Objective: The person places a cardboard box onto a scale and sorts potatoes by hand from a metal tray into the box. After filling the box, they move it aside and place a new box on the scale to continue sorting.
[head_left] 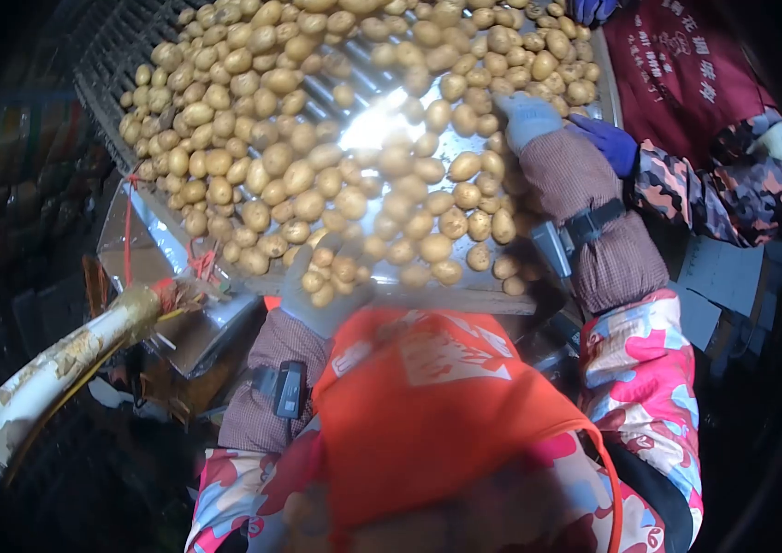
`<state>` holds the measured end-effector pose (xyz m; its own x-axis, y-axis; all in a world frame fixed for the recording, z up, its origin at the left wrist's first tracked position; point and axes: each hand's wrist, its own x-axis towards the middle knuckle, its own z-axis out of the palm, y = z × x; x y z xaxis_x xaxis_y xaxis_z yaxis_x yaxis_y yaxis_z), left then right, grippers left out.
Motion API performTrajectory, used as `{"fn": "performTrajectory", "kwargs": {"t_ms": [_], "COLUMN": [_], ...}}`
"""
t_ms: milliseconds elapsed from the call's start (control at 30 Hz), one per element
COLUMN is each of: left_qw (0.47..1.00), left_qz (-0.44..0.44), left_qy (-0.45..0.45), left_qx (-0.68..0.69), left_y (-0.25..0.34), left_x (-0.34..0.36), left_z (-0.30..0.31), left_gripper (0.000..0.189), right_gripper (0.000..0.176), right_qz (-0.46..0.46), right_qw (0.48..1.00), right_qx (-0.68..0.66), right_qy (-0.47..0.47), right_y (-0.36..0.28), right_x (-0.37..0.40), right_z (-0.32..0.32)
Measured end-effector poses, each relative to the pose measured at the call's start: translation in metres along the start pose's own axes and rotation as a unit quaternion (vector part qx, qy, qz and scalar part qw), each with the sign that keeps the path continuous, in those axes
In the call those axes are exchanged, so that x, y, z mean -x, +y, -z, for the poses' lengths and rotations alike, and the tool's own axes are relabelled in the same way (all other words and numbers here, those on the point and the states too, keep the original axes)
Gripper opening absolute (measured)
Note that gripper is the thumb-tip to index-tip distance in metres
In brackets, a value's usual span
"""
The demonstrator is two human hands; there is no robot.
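My left hand [313, 309], in a grey glove, is cupped around several small potatoes [334, 275] at the near edge of the sorting table. My right hand [531, 120], in a pale blue-grey glove, reaches over the potatoes on the right side. Its fingers point away to the upper left, partly hidden, and no potato shows in them. Loose yellow potatoes [280, 175] of mixed sizes cover much of the metal surface [469, 143]. Glare and blur soften the middle of the view.
A co-worker's purple-gloved hand [608, 143] is right beside my right wrist; another purple glove [594, 9] shows at the top. That person wears a maroon apron [677, 74]. A worn white pipe [68, 359] and a plastic-covered box [147, 244] stand left. My orange apron [437, 405] hangs in front.
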<state>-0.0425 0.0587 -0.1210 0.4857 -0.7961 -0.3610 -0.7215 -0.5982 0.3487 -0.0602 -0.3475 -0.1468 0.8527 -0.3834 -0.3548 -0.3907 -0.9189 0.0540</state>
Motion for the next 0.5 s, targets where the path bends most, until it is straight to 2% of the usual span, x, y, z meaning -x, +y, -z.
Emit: {"fn": "performTrajectory", "kwargs": {"t_ms": [67, 100, 133, 167, 200, 233, 267, 300, 333, 367, 400, 433, 467, 500], "left_qw": [0.992, 0.990, 0.918, 0.986, 0.983, 0.981, 0.897, 0.837, 0.762, 0.778, 0.835, 0.883, 0.946, 0.912], "left_qz": [-0.005, 0.028, 0.048, -0.007, -0.014, -0.021, 0.018, 0.036, 0.058, 0.064, 0.039, 0.010, -0.058, -0.043], "left_qy": [0.011, 0.028, 0.062, 0.083, 0.091, 0.099, 0.092, 0.074, 0.062, 0.046, 0.021, 0.001, -0.015, -0.033], "left_qx": [-0.126, 0.136, 0.388, 0.145, 0.157, 0.168, 0.432, 0.542, 0.642, 0.624, 0.549, 0.469, 0.318, 0.408], "left_y": [0.010, 0.000, -0.011, -0.003, 0.001, 0.005, 0.004, 0.001, -0.001, -0.004, -0.001, 0.002, 0.009, 0.018], "left_x": [-0.001, 0.003, 0.008, 0.008, 0.009, 0.009, 0.009, 0.009, 0.009, 0.008, 0.008, 0.007, 0.004, -0.003], "left_z": [0.009, -0.005, -0.018, -0.005, -0.007, -0.009, -0.027, -0.032, -0.035, -0.036, -0.031, -0.027, -0.005, 0.003], "left_gripper": [0.030, 0.036, 0.042, 0.044, 0.040, 0.037, 0.027, 0.023, 0.019, 0.020, 0.020, 0.020, 0.021, 0.021], "right_gripper": [0.034, 0.033, 0.032, 0.031, 0.030, 0.029, 0.028, 0.028, 0.028, 0.028, 0.028, 0.027, 0.025, 0.024], "right_qz": [-0.098, -0.104, -0.110, -0.069, -0.026, -0.015, -0.004, 0.006, -0.027, -0.058, -0.095, -0.108, -0.126, -0.107], "right_qw": [0.974, 0.975, 0.976, 0.995, 0.999, 0.999, 0.999, 0.998, 0.989, 0.969, 0.938, 0.929, 0.918, 0.918], "right_qx": [-0.190, -0.182, -0.174, -0.067, 0.040, 0.019, -0.003, -0.025, -0.125, -0.224, -0.318, -0.335, -0.348, -0.352], "right_qy": [-0.072, -0.069, -0.066, -0.026, 0.015, 0.026, 0.037, 0.051, 0.070, 0.087, 0.100, 0.117, 0.140, 0.147], "right_y": [-0.005, -0.005, -0.004, -0.015, -0.022, -0.018, -0.007, -0.001, -0.005, -0.007, -0.006, -0.022, -0.045, -0.057], "right_x": [-0.026, -0.029, -0.033, -0.017, -0.009, -0.008, -0.008, -0.009, -0.004, 0.009, 0.030, 0.056, 0.078, 0.095], "right_z": [-0.011, -0.015, -0.019, 0.000, 0.012, 0.007, -0.001, -0.005, -0.002, -0.003, -0.004, -0.002, 0.005, 0.000]}}
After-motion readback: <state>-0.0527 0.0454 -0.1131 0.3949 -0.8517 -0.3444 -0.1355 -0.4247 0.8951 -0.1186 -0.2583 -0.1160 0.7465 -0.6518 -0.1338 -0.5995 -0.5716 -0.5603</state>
